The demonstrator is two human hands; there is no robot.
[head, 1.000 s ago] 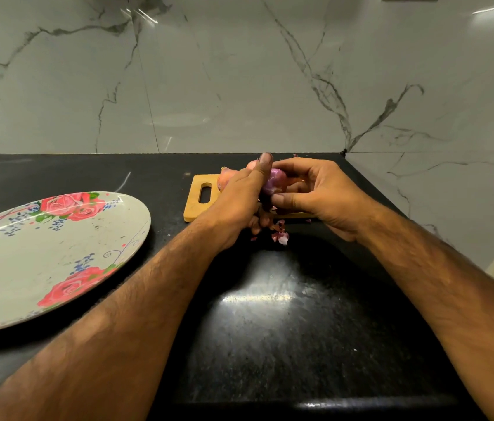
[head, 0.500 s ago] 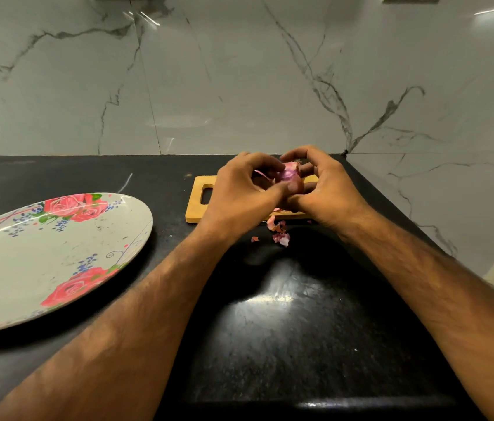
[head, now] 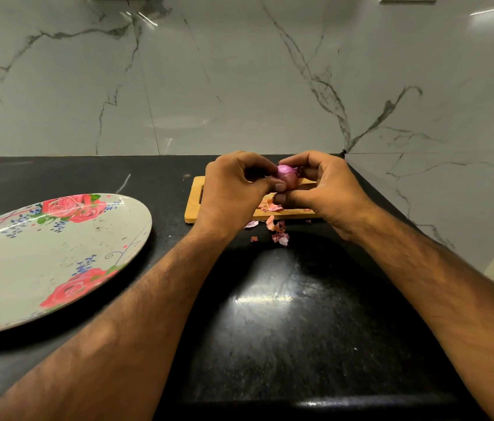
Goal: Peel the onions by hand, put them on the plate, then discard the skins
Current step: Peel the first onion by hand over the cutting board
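plate: big floral plate [head: 27,268] sits at the far left of the black bench [head: 270,329]
board: little wooden cutting board [head: 195,208] near the back of the bench, handle slot on its left end, mostly hidden behind the hands
left hand: left hand [head: 233,189] is curled up, thumb and fingertips pinching the onion's left side
onion: shiny purple onion [head: 286,176] held between both hands just above the board, well apart from the plate
skins: loose pink skins [head: 279,232] lie on the board's front edge and on the bench just in front
right hand: right hand [head: 324,189] is curled round the onion's right side, thumb tucked underneath
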